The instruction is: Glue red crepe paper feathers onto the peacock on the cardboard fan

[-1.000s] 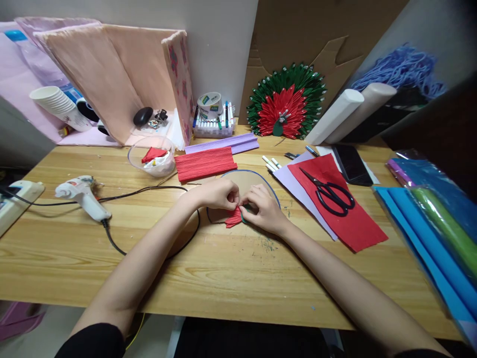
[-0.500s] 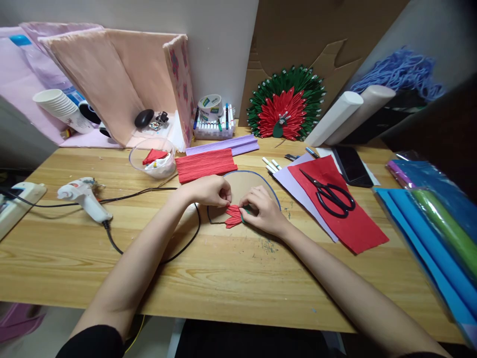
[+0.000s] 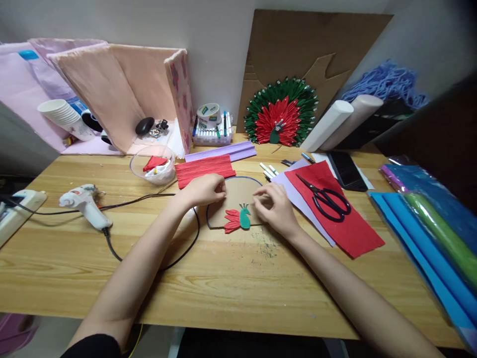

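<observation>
A half-round cardboard piece (image 3: 238, 191) with a blue rim lies flat on the wooden desk (image 3: 223, 278). At its lower edge sit a small green bird shape (image 3: 245, 218) and a cluster of red paper petals (image 3: 231, 222), both uncovered. My left hand (image 3: 204, 190) rests at the cardboard's upper left rim, beside the folded red crepe paper (image 3: 204, 169). Its fingers are curled, and whatever is inside them is hidden. My right hand (image 3: 275, 208) lies on the cardboard's right side, just right of the bird shape. Its fingers are bent together and nothing shows in them.
Black scissors (image 3: 327, 200) lie on red and lilac sheets (image 3: 346, 223) to the right. A glue gun (image 3: 85, 204) with a black cord lies left, near a clear bowl (image 3: 152, 164). A finished green and red fan piece (image 3: 280, 117), markers (image 3: 212, 133), a phone (image 3: 346, 171) and coloured rolls (image 3: 428, 223) are further off.
Both hands have let go of the red petals and drawn apart and upward. The green bird shape and petals now lie uncovered between them. The camera tilted slightly.
</observation>
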Motion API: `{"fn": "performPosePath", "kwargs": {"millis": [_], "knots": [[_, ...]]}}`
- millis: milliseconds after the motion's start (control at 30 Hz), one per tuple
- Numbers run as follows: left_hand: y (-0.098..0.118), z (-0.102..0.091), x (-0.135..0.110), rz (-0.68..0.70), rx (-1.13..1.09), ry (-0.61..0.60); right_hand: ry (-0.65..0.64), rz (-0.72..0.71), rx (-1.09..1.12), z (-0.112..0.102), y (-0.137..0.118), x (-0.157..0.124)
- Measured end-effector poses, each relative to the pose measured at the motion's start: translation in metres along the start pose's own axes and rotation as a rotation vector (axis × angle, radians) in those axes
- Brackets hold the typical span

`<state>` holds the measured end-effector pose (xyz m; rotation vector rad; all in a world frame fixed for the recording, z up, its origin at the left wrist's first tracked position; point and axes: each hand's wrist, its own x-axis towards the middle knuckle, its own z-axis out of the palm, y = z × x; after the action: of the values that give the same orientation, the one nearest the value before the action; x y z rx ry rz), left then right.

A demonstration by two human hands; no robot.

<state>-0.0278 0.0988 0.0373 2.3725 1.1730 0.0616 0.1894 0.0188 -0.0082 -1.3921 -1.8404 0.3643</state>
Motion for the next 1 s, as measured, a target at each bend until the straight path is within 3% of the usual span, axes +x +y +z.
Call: {"fn": "performPosePath", "kwargs": {"millis": [100,200,300,400,567,633,733,833,1000], "knots": [[-0.005,0.001,-0.001,-0.214,0.039,0.099,0.043,0.243,0.027,-0.020,0.022,0.002],[-0.011,0.009,0.001,-0.268,-0.064,0.057,-0.096,0.472,0.142,-0.030,0.040,-0.004],[-0.015,0.015,0.006,-0.267,-0.173,0.073,-0.196,0.466,0.263,-0.028,0.046,-0.011],[-0.014,0.013,0.009,-0.207,-0.316,0.080,-0.144,0.470,0.301,-0.024,0.043,-0.013],[0.000,-0.004,0.009,-0.050,-0.654,0.270,-0.187,0.505,0.491,-0.036,0.034,-0.005],[0.006,-0.009,0.007,-0.040,-0.700,0.314,-0.137,0.486,0.564,-0.043,0.033,0.000],[0.007,-0.018,0.003,-0.078,-0.626,0.349,0.056,0.516,0.655,-0.050,0.038,0.004],[-0.001,-0.026,-0.001,-0.138,-0.544,0.497,0.191,0.563,0.807,-0.054,0.045,0.007],[-0.009,-0.029,-0.001,-0.231,-0.720,0.700,0.253,0.598,0.933,-0.056,0.045,0.008]]}}
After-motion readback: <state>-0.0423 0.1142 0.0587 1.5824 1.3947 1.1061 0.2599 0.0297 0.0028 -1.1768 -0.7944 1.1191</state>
